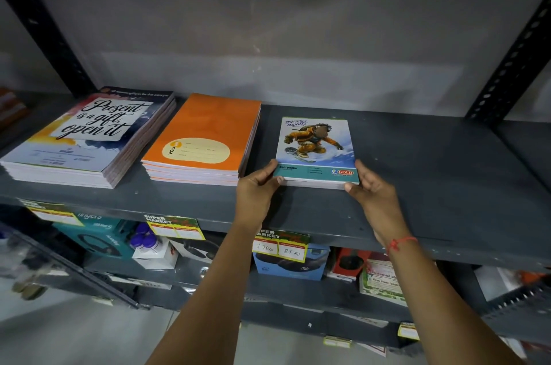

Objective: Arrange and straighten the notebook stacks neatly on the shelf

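Observation:
Three notebook stacks lie on the dark grey shelf (pixel 432 185). At the left is a tall stack with lettered covers (pixel 89 138), slightly fanned at its right side. An orange stack (pixel 205 138) sits in the middle. To its right lies a small stack with a snowboarder cover (pixel 316 147). My left hand (pixel 258 188) grips that small stack's near left corner. On the near right corner my right hand (pixel 372 188) holds the same stack, thumb on the cover.
Black perforated uprights (pixel 507 66) frame the shelf at both sides, with a grey wall behind. Price tags (pixel 280 245) hang from the shelf's front edge. Boxed goods (pixel 289 266) fill the lower shelf. The right part of the shelf top is bare metal.

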Tool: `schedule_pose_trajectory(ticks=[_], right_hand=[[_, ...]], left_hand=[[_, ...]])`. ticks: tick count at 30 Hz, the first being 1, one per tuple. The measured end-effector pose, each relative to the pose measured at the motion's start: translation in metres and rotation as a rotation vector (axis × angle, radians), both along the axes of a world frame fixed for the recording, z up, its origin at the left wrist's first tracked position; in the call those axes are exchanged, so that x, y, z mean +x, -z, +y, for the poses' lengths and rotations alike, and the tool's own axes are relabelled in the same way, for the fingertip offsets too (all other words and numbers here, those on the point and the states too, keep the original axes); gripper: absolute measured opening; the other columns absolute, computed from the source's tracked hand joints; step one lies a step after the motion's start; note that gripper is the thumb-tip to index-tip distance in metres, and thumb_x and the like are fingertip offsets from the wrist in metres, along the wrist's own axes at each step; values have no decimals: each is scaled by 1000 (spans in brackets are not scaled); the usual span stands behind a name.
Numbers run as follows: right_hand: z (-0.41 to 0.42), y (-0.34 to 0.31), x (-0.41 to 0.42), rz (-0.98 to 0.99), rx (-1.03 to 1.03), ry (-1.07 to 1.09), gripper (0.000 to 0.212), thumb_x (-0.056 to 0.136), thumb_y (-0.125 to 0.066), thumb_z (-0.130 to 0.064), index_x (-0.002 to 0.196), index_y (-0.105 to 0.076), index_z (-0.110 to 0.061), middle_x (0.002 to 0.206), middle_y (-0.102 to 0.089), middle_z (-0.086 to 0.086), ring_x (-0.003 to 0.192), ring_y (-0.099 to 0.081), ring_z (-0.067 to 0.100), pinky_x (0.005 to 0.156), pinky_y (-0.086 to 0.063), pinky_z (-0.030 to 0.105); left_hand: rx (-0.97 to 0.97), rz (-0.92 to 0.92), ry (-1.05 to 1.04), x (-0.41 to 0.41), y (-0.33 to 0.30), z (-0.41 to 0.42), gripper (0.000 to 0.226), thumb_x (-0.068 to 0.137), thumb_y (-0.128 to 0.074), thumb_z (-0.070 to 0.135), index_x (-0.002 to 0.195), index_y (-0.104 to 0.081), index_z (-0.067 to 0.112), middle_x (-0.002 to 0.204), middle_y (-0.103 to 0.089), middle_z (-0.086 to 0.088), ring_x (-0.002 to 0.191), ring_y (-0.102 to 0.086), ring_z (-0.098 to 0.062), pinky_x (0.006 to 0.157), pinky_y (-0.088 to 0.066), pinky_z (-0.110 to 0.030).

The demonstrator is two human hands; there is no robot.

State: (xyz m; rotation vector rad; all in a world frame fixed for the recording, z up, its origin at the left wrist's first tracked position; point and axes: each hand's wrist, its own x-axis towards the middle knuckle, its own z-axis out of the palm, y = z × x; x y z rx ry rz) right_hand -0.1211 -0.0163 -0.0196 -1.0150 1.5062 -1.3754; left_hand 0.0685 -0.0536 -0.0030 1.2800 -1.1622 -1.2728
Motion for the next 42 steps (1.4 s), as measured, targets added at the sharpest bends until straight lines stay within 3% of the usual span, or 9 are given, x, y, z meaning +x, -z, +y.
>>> schedule_pose_trajectory(ticks=[7, 10, 13, 18, 24, 29, 33, 39, 42], right_hand=[[-1, 1, 4, 71, 12, 59, 58, 89, -56, -4, 142, -36, -14, 122, -56, -8, 110, -54, 8, 98, -42, 21], [0, 1, 6, 125, 12, 69, 55, 90, -55, -8, 141, -37, -16, 119, -56, -11, 105, -55, 6, 77, -47, 4], [0, 3, 7, 177, 13, 87, 53, 90, -55, -12, 141, -39, -18, 123, -59, -9, 96, -57, 6, 61, -48, 2], [0, 2, 8, 195, 24, 119, 50, 91, -53, -12, 139, -42, -18, 129, -61, -2, 113, -62, 24, 84, -51, 22], [-1, 1, 9, 192, 38, 144, 46, 92, -52, -12, 138, -45, -19, 120, -60, -9, 107, -64, 22, 91, -50, 30], [-2, 4, 9, 207, 34, 162, 45, 92, -52, -14, 137, -46, -19, 114, -59, -8, 96, -57, 9, 63, -47, 3], [-5, 7, 8, 213, 26, 199, 43, 91, -54, -12, 134, -49, -16, 110, -59, -7, 96, -56, 9, 53, -43, -2], [-3, 7, 12, 216, -22, 264, 39, 89, -57, -10, 128, -56, -12, 124, -64, 3, 103, -58, 10, 100, -44, 22], [4, 0, 15, 218, -12, 242, 43, 88, -56, -5, 131, -52, -8, 133, -58, 10, 110, -55, 12, 105, -39, 25]], left_hand=[[-11, -18, -76, -4, 2, 0, 41, 87, -59, -1, 127, -56, 1, 127, -62, -13, 103, -54, -12, 78, -47, -4], [-5, -50, -108, -6, 3, -1, 39, 87, -60, 2, 126, -58, 4, 127, -63, -11, 101, -55, -10, 75, -51, -11], [-4, -78, -131, -7, 3, 0, 37, 87, -60, 5, 124, -60, 6, 125, -64, -10, 99, -55, -9, 82, -49, -16], [6, -98, -150, -8, 3, -1, 36, 87, -61, 6, 123, -62, 6, 125, -65, -10, 100, -56, -11, 88, -48, -21], [2, -136, -169, -7, 4, -1, 34, 88, -62, 10, 122, -63, 9, 126, -65, -6, 101, -55, -10, 91, -47, -19], [-5, -150, -169, -7, 4, -3, 34, 88, -62, 11, 122, -63, 10, 126, -65, -5, 101, -55, -9, 89, -47, -18], [-12, -153, -182, -7, 8, -4, 33, 88, -62, 12, 121, -64, 11, 124, -66, -5, 98, -56, -9, 92, -51, -23], [-55, -154, -181, -5, 12, -6, 32, 89, -61, 13, 120, -65, 11, 123, -66, -3, 93, -55, -7, 78, -50, -14], [-84, -214, -122, -1, 10, -3, 32, 93, -54, 13, 124, -62, 13, 126, -65, -1, 88, -54, -4, 68, -45, -3]])
